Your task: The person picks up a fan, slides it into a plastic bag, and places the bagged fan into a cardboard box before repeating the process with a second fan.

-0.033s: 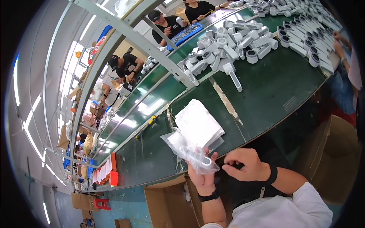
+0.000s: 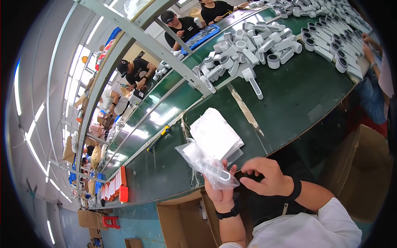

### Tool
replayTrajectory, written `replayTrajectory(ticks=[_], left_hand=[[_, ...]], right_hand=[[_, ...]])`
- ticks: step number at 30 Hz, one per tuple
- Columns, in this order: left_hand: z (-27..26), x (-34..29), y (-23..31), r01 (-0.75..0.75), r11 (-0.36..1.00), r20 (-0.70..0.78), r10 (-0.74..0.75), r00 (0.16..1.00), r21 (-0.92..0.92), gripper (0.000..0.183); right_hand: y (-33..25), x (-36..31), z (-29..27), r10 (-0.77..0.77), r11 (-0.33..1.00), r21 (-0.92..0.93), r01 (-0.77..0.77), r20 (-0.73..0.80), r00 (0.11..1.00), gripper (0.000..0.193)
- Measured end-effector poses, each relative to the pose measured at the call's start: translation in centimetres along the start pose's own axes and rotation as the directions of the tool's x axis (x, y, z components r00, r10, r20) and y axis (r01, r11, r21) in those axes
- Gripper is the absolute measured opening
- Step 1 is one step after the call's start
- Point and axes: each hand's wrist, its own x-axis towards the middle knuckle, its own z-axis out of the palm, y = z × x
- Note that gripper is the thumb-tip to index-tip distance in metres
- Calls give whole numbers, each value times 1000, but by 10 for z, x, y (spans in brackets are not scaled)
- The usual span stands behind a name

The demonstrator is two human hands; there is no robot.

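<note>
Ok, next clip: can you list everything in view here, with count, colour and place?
clear plastic bag: one, transparent, white handled part inside, held in left hand
stack of bags: one stack, white, on the belt in front of the hands
green belt: one, dark green, running across the view
white handled parts: many, white and grey, heaped on the far belt
screwdriver-like tool: one, yellow and blue, on the belt, left
cardboard boxes: several, brown, below the belt
co-workers: several, dark shirts, across the belt
left hand: grips the bag
right hand: beside the bag, black wristband
</note>
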Motion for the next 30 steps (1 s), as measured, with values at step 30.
replayTrajectory(ticks=[30], left_hand=[[-114, 43, 145, 64, -119, 34, 676, 736, 991, 35]], right_hand=[[107, 4, -47, 377, 899, -170, -403, -164, 911, 16]])
